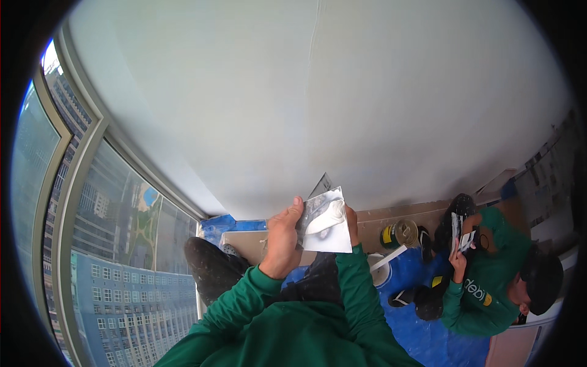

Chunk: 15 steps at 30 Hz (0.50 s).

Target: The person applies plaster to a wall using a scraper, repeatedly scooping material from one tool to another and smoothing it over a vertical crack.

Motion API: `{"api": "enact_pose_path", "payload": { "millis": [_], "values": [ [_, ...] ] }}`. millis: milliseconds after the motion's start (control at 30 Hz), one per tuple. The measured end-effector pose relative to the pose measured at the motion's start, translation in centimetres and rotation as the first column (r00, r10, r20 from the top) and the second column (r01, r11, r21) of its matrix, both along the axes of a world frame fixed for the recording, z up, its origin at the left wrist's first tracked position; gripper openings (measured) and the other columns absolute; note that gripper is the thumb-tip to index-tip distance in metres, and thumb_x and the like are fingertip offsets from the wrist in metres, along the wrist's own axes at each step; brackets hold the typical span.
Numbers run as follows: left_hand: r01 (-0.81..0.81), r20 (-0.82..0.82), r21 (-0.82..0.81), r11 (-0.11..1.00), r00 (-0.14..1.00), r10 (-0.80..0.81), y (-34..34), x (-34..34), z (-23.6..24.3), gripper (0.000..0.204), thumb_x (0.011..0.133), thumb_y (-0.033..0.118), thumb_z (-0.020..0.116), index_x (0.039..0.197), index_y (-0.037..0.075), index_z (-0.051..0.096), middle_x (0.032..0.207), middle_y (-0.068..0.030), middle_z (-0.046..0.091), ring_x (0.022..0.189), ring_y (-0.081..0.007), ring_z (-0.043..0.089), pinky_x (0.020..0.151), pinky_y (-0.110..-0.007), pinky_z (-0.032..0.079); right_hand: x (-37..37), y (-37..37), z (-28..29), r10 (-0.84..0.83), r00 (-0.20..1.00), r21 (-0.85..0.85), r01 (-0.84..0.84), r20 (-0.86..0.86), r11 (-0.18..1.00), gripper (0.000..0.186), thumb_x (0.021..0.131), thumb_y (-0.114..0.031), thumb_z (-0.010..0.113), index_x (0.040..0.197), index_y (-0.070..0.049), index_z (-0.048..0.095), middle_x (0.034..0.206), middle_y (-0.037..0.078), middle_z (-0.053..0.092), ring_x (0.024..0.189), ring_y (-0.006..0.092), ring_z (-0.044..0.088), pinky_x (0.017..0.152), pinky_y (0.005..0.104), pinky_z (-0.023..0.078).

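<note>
In front of my chest, a square metal plate like a plastering blade [313, 240] is held up, with a thick smear of white paste [330, 217] on its face. My left hand [281, 240] is closed on its left edge, thumb along the side. My right hand [352, 225] is at its right edge, mostly hidden behind it; what its fingers hold does not show. The pointed corner of a second grey blade [322, 183] sticks up behind the plate's top edge, and I cannot tell which hand holds it.
A pale wall [263, 110] rises ahead, with tall windows [131, 189] on the left. To the right, a co-worker in a green top [483, 303] crouches, holding a flat tool. A metal can [403, 233] and white bucket [381, 273] stand by blue floor sheeting [422, 339].
</note>
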<state>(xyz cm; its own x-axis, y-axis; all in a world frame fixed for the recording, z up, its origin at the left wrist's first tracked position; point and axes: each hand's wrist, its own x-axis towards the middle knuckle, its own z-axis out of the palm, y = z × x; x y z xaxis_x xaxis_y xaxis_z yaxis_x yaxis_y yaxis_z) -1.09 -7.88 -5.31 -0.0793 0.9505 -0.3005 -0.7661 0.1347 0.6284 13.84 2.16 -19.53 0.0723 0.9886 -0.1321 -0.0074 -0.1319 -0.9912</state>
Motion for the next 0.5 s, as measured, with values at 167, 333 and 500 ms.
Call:
{"api": "enact_pose_path", "payload": {
  "millis": [167,333,500],
  "values": [
    [-0.045,0.053,-0.020,0.999,0.998,0.046,2.5,-3.9,-0.3,0.039,0.102,0.031,0.049,0.107,-0.006,0.061,0.099,-0.0111,0.067,0.086,-0.0191,0.065,0.076,-0.034,0.052,1.7,-2.7,6.2,0.051,0.382,-0.102,-0.369,-0.923,0.924,0.026,0.099,-0.033,0.051,0.102,-0.008,0.061,0.072,0.004,0.062,0.058,0.0158,0.058,0.049,0.0271,0.043],
    [0.039,-0.020,-0.076,0.996,0.999,-0.041,3.2,-2.2,-2.4,0.037,0.101,0.030,0.052,0.105,-0.005,0.063,0.099,-0.0111,0.067,0.088,-0.0182,0.063,0.079,-0.033,0.049,-0.4,-4.6,4.9,0.245,-0.089,0.244,-0.638,-0.965,0.731,0.033,0.099,-0.031,0.048,0.116,-0.005,0.057,0.087,0.010,0.063,0.058,0.0199,0.056,0.054,0.0298,0.048],
    [0.007,-0.202,-0.083,0.997,0.979,-0.024,2.6,-3.2,-0.6,0.037,0.100,0.029,0.054,0.100,-0.006,0.064,0.094,-0.0100,0.066,0.080,-0.0166,0.062,0.072,-0.032,0.049,3.3,-5.2,1.9,0.321,0.537,-0.055,-0.571,-0.780,0.819,0.034,0.088,-0.013,0.064,0.119,0.000,0.060,0.102,0.009,0.067,0.081,0.0162,0.064,0.072,0.0279,0.052]
  ]
}}
